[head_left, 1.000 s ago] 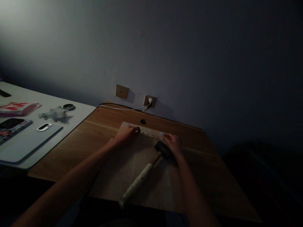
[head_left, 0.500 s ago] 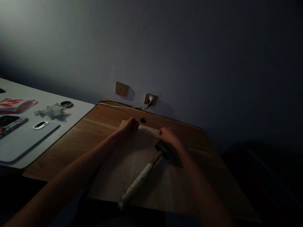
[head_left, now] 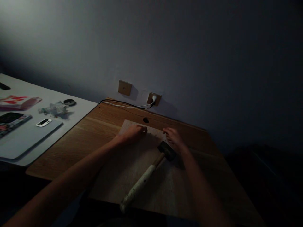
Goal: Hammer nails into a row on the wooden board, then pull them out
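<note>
Wooden board [head_left: 113, 183] on a brown surface [head_left: 82, 132], with a hammer [head_left: 138, 186] lying slantwise across it.
The left hand [head_left: 136, 133] is at the board's far edge, its fingers curled narrow; the right hand [head_left: 174, 137] is bent near that edge too, just beyond the hammer's dark head, its fingers also drawn in. Whether either holds anything I cannot tell. Small dark specks [head_left: 154, 135] dot the board between the hands; the hammer's pale handle points toward the person.
</note>
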Demonstrator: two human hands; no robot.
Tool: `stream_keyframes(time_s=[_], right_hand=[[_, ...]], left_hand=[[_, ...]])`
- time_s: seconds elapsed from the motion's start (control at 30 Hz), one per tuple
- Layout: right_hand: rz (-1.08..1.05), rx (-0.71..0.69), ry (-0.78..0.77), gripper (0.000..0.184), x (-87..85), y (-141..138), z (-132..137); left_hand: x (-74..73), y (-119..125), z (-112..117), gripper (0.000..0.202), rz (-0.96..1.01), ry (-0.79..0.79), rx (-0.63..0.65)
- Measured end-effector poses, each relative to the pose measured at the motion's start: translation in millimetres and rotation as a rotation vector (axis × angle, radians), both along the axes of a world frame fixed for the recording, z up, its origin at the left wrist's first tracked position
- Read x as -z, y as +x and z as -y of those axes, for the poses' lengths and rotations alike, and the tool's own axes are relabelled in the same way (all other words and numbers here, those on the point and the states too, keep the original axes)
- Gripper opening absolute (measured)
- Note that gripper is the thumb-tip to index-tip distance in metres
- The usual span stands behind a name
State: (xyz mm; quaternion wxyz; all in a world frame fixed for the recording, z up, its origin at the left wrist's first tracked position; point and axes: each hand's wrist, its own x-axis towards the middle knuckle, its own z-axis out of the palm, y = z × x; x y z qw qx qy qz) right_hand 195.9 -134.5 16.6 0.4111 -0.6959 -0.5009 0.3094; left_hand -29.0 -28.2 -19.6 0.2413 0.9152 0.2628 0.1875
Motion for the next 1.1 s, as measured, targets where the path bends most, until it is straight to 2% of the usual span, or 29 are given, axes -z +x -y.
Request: stream_keyframes(time_s=[0.1,0.17,0.27,0.33,0.4,0.47,0.53,0.57,0.6,0.63,0.7,0.77,0.83,0.97,1.1], right_hand=[[0.165,-0.014,-0.044,0.027,6.3,-8.3,-10.0],[0.241,-0.025,-0.079,0.029,8.1,-13.5,-16.0],[0.274,-0.032,-0.122,0.032,6.9,-18.8,-24.1],[0.235,-0.034,-0.118,0.028,3.1,-20.3,-27.8],[0.146,-0.036,-0.090,0.023,-3.6,-20.0,-28.2],[0.012,-0.040,-0.057,0.022,-11.9,-18.5,-24.0],[-0.144,-0.051,-0.029,0.028,-19.7,-16.8,-16.1],[-0.219,-0.060,-0.018,0.032,-22.6,-16.1,-11.7],[-0.287,-0.069,-0.009,0.035,-24.5,-15.7,-7.6],[-0.345,-0.080,-0.005,0.038,-25.2,-15.6,-4.1],[-0.432,-0.096,-0.014,0.044,-23.7,-16.2,0.2],[-0.478,-0.097,-0.034,0.049,-19.7,-17.0,1.6],[-0.489,-0.084,-0.048,0.052,-15.8,-17.7,1.9],[-0.432,-0.052,-0.036,0.054,-12.7,-18.9,3.7],[-0.287,-0.040,-0.018,0.054,-11.9,-20.6,4.5]], left_hand=[[-3.0,1.8,-2.2,0.017,-0.061,0.047,0.044],[-6.5,4.7,-4.0,0.011,-0.066,0.031,0.059],[-12.6,12.1,-6.7,0.003,-0.015,-0.022,0.031],[-15.4,18.1,-8.5,0.007,0.077,-0.064,-0.024],[-15.8,23.4,-10.6,0.018,0.226,-0.211,-0.079],[-14.2,26.8,-12.6,0.028,0.378,-0.502,-0.119],[-12.2,27.6,-13.7,0.032,0.443,-0.785,-0.142],[-11.8,27.2,-13.7,0.033,0.437,-0.855,-0.144],[-11.9,26.4,-13.3,0.033,0.407,-0.857,-0.135],[-12.6,25.4,-12.3,0.032,0.355,-0.795,-0.119],[-15.4,23.7,-8.8,0.027,0.206,-0.549,-0.071],[-18.5,22.9,-3.9,0.025,0.038,-0.290,-0.029],[-20.5,22.5,0.9,0.027,-0.088,-0.122,0.013],[-20.8,22.4,5.1,0.022,-0.173,0.030,0.092],[-23.3,29.5,4.7,0.013,-0.093,0.053,0.095]])
